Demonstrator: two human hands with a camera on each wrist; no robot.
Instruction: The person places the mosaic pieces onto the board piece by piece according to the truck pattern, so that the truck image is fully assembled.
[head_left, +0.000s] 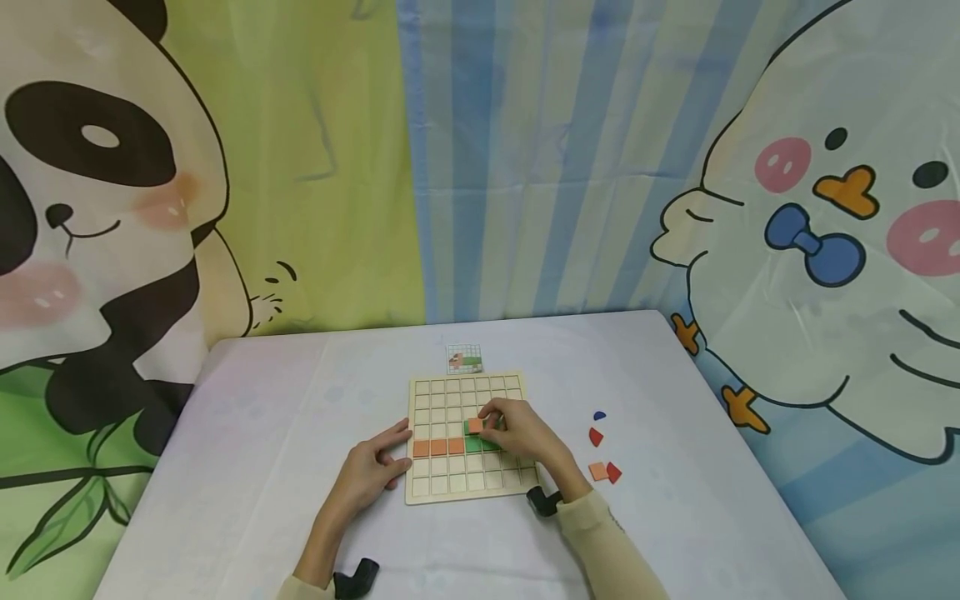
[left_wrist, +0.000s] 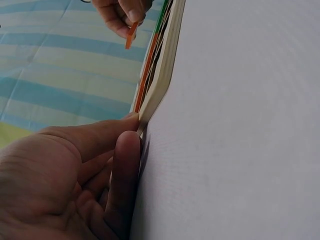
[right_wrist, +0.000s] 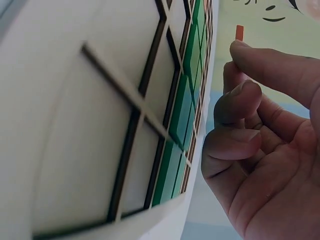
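Note:
A pale wooden grid board (head_left: 438, 486) lies on the table. Three orange square tiles (head_left: 438, 447) fill the left end of one row, and green tiles (head_left: 473, 445) follow to their right. My right hand (head_left: 521, 427) is over the board, pinching an orange square tile (right_wrist: 239, 33) between thumb and fingertip. In the left wrist view that tile stands clear above the board's face, held on edge. Part of another green piece (head_left: 467, 428) shows behind it. My left hand (head_left: 369, 465) rests at the board's left edge, thumb and finger touching the rim.
A small picture card (head_left: 464, 358) lies beyond the board's far edge. To the right are a blue half-round piece (head_left: 599, 415), a red piece (head_left: 596, 437), an orange square (head_left: 597, 472) and a second red piece (head_left: 614, 472). Printed curtains hang behind the table (head_left: 300, 400).

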